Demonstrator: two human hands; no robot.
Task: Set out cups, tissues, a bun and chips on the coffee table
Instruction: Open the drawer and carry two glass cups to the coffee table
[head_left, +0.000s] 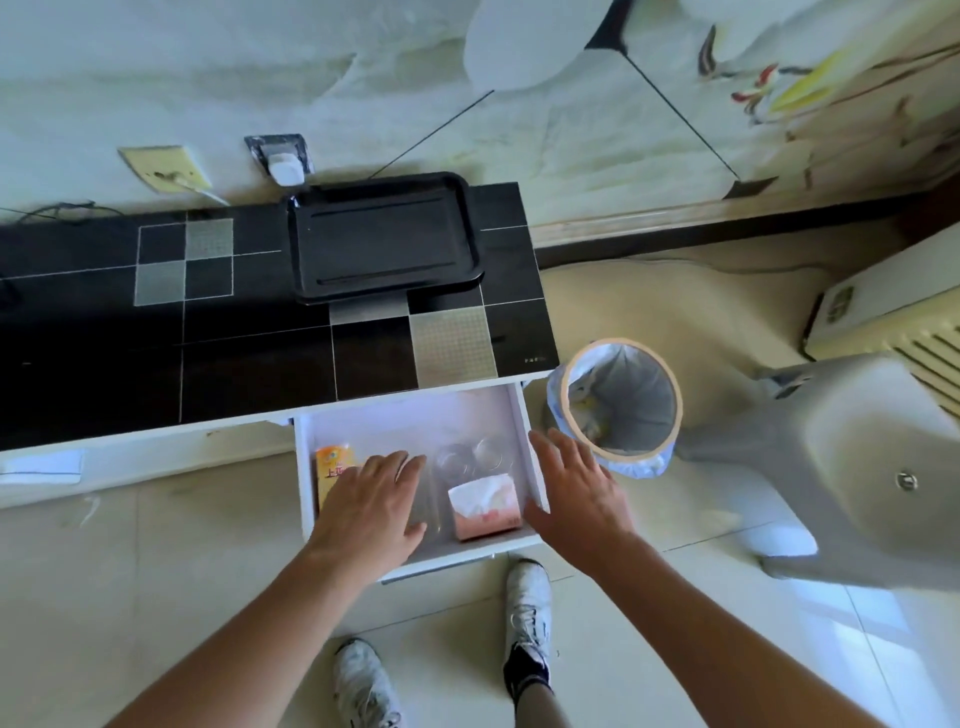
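my left hand hangs over the open drawer of the coffee table, fingers straight and loosely spread, holding nothing. my right hand hovers flat over the drawer's right wall, fingers wide, empty too. inside, two clear glass cups sit toward the back, the pink tissue pack just in front of them. an orange packet, maybe the chips, lies at the left, partly under my left hand. a black tray rests on the tabletop
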